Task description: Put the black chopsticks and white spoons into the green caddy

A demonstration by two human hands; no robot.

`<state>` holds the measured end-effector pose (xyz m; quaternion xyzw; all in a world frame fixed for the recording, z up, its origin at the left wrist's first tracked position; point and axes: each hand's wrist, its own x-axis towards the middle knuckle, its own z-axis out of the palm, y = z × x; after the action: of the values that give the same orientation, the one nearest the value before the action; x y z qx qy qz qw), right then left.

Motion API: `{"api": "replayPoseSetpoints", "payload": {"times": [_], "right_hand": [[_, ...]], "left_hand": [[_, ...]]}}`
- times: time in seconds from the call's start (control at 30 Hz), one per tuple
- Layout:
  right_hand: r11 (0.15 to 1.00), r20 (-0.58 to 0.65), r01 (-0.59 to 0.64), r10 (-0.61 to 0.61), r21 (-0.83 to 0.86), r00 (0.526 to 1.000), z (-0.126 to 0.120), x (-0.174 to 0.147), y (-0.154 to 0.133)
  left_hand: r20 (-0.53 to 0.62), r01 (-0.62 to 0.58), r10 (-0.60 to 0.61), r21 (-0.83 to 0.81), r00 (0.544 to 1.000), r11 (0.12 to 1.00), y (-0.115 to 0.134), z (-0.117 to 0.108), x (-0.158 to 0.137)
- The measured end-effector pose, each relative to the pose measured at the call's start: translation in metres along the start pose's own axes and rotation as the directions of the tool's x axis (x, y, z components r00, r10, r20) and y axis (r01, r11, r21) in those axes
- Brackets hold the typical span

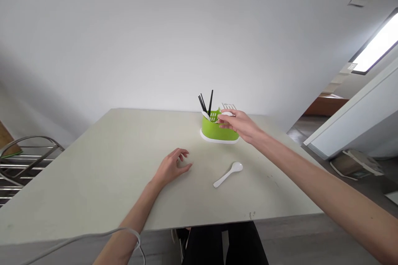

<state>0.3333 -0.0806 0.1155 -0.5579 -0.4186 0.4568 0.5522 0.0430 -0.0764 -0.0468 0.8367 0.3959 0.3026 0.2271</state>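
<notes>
My right hand (234,122) is over the right part of a green utensil holder (219,131) with a white base. Its fingers are closed on a white spoon (227,113), of which only the rounded bowl shows; the handle is hidden by the hand and holder. Several black chopsticks (210,101) lean in the holder's left part, beside another white spoon (205,114). My left hand (172,167) rests on the table with fingers curled apart, holding nothing. Between my arms, a white spoon (228,174) lies flat, its bowl pointing away to the right.
The pale table (102,165) meets a white wall (155,41) at its back edge. A grey cable (93,235) crosses my left forearm near the front edge. A metal rack (25,161) stands past the left edge. Right of the table, a bin-like object (357,163) sits on the floor.
</notes>
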Motion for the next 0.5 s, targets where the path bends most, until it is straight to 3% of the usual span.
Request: {"api": "replayPoseSetpoints", "payload": {"times": [0.3,0.5], "right_hand": [[0.991,-0.030,-0.078,0.081,0.107,0.996,0.043,0.030,0.042],[0.971,-0.037,-0.103,0.114,0.218,0.993,0.059,0.041,0.047]], "left_hand": [[0.012,-0.010,0.009,0.036,1.000,0.999,0.003,0.000,0.000],[0.006,-0.020,0.020,0.031,1.000,0.999,0.003,-0.001,0.000]]}}
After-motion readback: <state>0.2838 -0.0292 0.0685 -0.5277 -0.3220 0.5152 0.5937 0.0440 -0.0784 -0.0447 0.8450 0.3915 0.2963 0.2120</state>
